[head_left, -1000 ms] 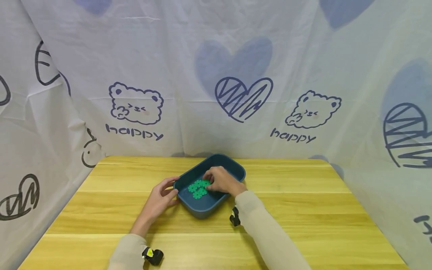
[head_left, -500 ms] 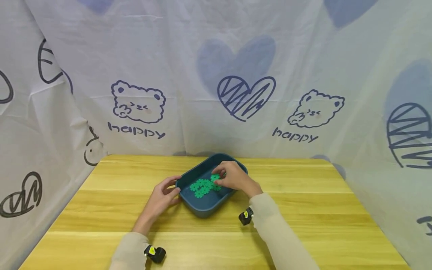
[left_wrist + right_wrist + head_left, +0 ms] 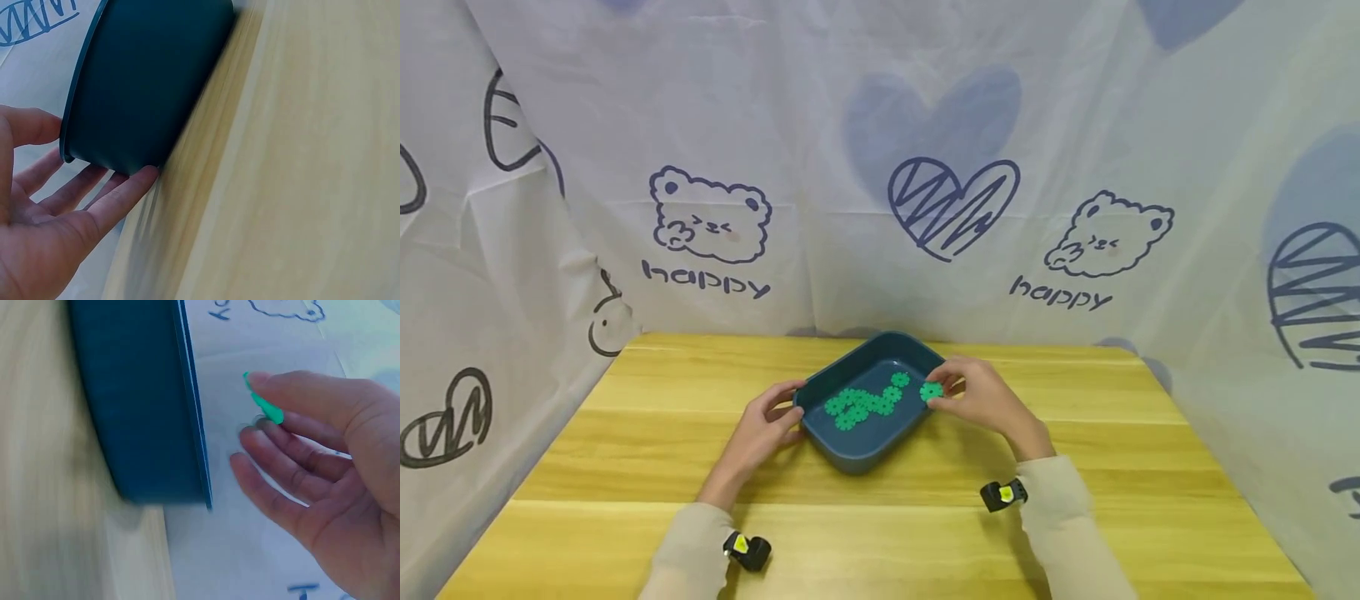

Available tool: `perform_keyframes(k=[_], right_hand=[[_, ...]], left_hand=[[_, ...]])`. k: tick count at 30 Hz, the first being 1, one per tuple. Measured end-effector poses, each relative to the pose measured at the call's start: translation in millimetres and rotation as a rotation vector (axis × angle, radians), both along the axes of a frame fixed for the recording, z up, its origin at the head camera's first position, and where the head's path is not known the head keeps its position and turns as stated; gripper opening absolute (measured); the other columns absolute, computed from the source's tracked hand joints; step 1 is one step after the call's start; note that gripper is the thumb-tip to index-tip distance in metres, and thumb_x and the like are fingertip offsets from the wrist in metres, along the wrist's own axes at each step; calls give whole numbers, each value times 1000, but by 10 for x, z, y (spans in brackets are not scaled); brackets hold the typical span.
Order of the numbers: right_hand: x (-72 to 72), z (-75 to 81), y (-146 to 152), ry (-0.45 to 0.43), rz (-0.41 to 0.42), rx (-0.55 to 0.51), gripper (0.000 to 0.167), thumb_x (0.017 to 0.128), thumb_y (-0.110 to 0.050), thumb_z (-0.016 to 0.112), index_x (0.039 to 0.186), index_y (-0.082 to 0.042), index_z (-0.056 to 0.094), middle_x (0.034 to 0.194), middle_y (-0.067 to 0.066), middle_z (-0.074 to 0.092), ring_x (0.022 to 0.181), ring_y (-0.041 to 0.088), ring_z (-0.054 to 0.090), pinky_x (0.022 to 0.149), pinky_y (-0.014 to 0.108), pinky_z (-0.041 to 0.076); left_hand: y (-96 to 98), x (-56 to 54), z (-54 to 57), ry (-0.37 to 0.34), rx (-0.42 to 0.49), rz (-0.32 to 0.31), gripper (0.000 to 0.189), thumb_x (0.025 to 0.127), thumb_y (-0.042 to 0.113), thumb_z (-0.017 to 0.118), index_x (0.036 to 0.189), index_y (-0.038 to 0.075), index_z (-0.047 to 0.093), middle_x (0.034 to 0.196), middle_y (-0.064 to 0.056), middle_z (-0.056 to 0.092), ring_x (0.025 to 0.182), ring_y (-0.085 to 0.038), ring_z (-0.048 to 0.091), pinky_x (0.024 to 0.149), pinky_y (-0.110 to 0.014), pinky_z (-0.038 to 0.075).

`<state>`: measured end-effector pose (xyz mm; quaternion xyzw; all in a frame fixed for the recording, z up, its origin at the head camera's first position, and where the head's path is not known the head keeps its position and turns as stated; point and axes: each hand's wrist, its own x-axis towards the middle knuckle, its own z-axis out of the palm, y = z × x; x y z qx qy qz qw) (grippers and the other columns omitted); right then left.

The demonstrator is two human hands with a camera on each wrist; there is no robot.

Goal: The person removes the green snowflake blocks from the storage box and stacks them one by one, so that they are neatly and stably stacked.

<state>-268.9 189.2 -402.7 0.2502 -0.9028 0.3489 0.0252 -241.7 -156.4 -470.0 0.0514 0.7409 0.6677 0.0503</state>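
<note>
I judge this a lift-out: my right hand (image 3: 987, 400) pinches a green disc (image 3: 930, 391) above the right rim of the bin (image 3: 853, 464), left hand (image 3: 762, 429) spread against its left end, next needing steadiness.

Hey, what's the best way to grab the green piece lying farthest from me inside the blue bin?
I'd pinch that green piece by its notched rim from above: it appears to lie flat inside the bin, whose raised walls would likely hinder a low approach. Its far edge looks freest, as the other pieces inside lie nearer you.
</note>
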Motion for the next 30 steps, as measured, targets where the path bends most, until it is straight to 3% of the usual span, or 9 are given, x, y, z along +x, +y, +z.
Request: perform_keyframes(k=[5,12,19,30], right_hand=[[81,-63,274,-21,-11,18,24,87,-8,82,109,-3,74,106,11,73,93,24,67,86,44,62],[133,-243,549,-42,-49,78,24,88,-3,79,111,0,73,109,14,73,94,27,70,81,37,61],[138,-452,642,-113,-77,140,23,90,-6,78,111,-2,72,109,12,73,95,24,68,84,38,59],[113,-554,738,-187,-79,147,22,90,-5,77,111,0,71,107,12,73,95,23,68,84,37,58]], left_hand=[[-5,-16,15,2,-9,-3,47,105,6,53,152,7,47,151,-26,48,131,-41,58,97,-49,59],[-7,-20,2,18,-19,-13,47,105,4,52,152,5,46,152,-27,47,134,-45,55,98,-51,58],[-13,-12,-1,18,-21,-17,47,105,3,52,152,5,46,151,-28,48,133,-44,57,97,-50,58],[-12,-16,15,19,-22,-33,47,106,4,51,153,5,45,152,-28,46,134,-44,55,100,-52,57]])
